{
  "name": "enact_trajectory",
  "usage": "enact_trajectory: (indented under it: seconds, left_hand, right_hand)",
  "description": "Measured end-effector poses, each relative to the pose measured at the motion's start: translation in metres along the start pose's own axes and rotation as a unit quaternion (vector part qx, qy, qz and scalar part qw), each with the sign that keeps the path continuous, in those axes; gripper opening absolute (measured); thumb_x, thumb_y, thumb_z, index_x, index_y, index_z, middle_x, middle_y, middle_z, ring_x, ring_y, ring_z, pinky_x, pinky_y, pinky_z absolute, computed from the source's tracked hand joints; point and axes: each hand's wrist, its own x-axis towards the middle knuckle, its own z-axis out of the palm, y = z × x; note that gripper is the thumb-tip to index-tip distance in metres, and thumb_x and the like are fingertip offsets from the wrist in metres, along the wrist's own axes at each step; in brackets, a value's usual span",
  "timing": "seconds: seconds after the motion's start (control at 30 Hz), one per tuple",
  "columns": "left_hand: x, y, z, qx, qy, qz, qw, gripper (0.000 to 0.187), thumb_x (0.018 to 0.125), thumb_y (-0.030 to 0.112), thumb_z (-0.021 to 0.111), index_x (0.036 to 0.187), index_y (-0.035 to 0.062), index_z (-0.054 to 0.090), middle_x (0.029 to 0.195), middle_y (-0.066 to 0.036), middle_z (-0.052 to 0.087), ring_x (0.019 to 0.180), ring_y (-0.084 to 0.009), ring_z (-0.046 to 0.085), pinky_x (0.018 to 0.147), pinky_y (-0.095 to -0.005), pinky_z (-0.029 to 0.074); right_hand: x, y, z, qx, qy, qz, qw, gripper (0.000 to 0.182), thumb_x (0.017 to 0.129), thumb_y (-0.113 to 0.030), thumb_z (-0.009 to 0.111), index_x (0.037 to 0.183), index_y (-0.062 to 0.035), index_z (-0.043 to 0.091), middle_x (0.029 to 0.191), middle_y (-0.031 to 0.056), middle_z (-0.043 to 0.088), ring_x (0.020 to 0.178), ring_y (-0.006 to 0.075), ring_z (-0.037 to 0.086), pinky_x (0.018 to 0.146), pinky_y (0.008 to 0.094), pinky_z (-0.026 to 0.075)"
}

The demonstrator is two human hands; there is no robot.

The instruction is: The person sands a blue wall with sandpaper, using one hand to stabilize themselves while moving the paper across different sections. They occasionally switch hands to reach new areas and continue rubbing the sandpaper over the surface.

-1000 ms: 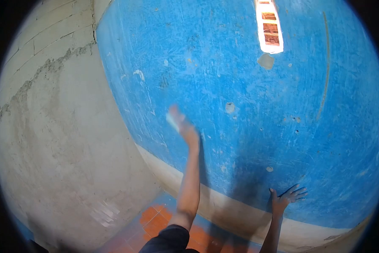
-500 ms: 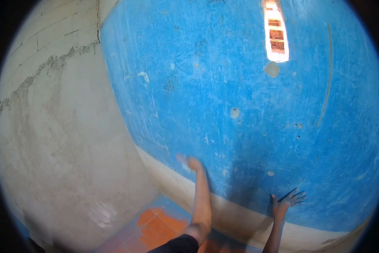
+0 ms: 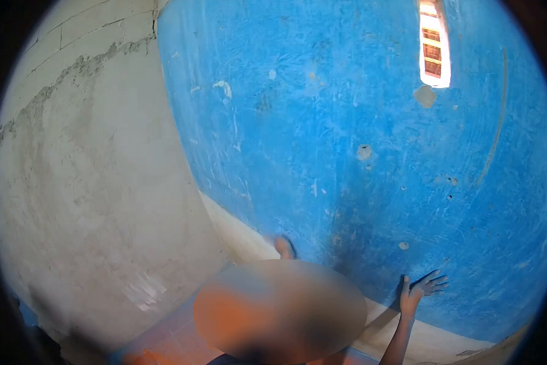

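My left hand (image 3: 284,246) is low on the blue wall (image 3: 322,134), just above its pale lower band (image 3: 240,231). Its fingers are smeared, and I cannot make out anything in them. A blurred oval patch hides the forearm below it. Farther right, my right hand (image 3: 412,295) lies against the blue paint with its fingers spread and nothing held. Scuffs, chips and small holes mark the painted surface around and above both hands.
A rough grey plastered wall (image 3: 103,182) meets the blue one at a corner on the left. High up is a narrow window opening (image 3: 433,52) with a grey patch (image 3: 425,96) beneath it. Orange and bluish floor (image 3: 164,347) shows below.
My left hand sits slightly lower, and a blurred oval now covers its forearm. The view has shifted, moving the window rightward. My right hand stays spread on the wall.
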Motion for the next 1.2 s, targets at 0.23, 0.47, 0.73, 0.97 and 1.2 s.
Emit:
enact_trajectory:
  seconds: [0.23, 0.47, 0.73, 0.97, 1.2]
  left_hand:
    - [-0.052, 0.214, 0.135, -0.04, 0.057, 0.445, 0.893, 0.051, 0.097, 0.006, 0.041, 0.146, -0.0031, 0.035, 0.152, -0.017, 0.038, 0.14, -0.0275, 0.035, 0.117, -0.0376, 0.023]
    - [-0.182, 0.351, 0.187, 0.054, -0.199, 0.677, 0.706, 0.053, 0.089, -0.002, 0.042, 0.14, 0.0068, 0.05, 0.145, -0.019, 0.048, 0.135, -0.0385, 0.044, 0.115, -0.0416, 0.031]
    - [0.134, -0.135, -0.037, -0.223, 0.045, -0.229, 0.946, 0.047, 0.099, 0.03, 0.029, 0.123, 0.007, 0.062, 0.108, -0.013, 0.064, 0.102, -0.0306, 0.06, 0.089, -0.0408, 0.05]
    - [-0.064, 0.275, 0.142, -0.021, -0.103, 0.474, 0.874, 0.042, 0.097, 0.014, 0.04, 0.137, 0.0029, 0.05, 0.136, -0.017, 0.051, 0.127, -0.034, 0.045, 0.107, -0.0422, 0.036]
    - [-0.147, 0.347, 0.175, 0.052, -0.258, 0.601, 0.754, 0.05, 0.091, 0.0, 0.044, 0.14, 0.002, 0.048, 0.148, -0.02, 0.045, 0.14, -0.0369, 0.037, 0.117, -0.0434, 0.028]
  right_hand:
    - [0.002, -0.007, -0.002, 0.028, -0.019, 0.014, 0.999, 0.096, 0.096, -0.053, 0.051, 0.155, -0.0009, -0.004, 0.156, 0.0356, -0.01, 0.143, 0.0532, -0.013, 0.11, 0.0655, -0.011]
    - [-0.002, -0.012, 0.001, 0.037, -0.014, 0.031, 0.999, 0.09, 0.098, -0.047, 0.05, 0.156, -0.0023, -0.003, 0.158, 0.0326, -0.012, 0.145, 0.0486, -0.014, 0.109, 0.066, -0.012]
    - [0.002, -0.003, -0.005, 0.023, 0.018, 0.019, 0.999, 0.09, 0.098, -0.056, 0.044, 0.157, -0.005, -0.001, 0.159, 0.0288, -0.013, 0.144, 0.051, -0.018, 0.109, 0.0657, -0.015]
    - [0.002, -0.011, 0.01, 0.008, 0.049, 0.046, 0.998, 0.086, 0.099, -0.059, 0.038, 0.157, -0.0063, 0.003, 0.161, 0.0247, -0.011, 0.147, 0.0459, -0.013, 0.112, 0.0632, -0.01]
    - [0.005, 0.002, 0.024, -0.042, 0.105, 0.053, 0.992, 0.084, 0.099, -0.062, 0.034, 0.157, -0.0079, 0.01, 0.162, 0.0246, -0.003, 0.148, 0.0468, -0.005, 0.113, 0.065, 0.0]
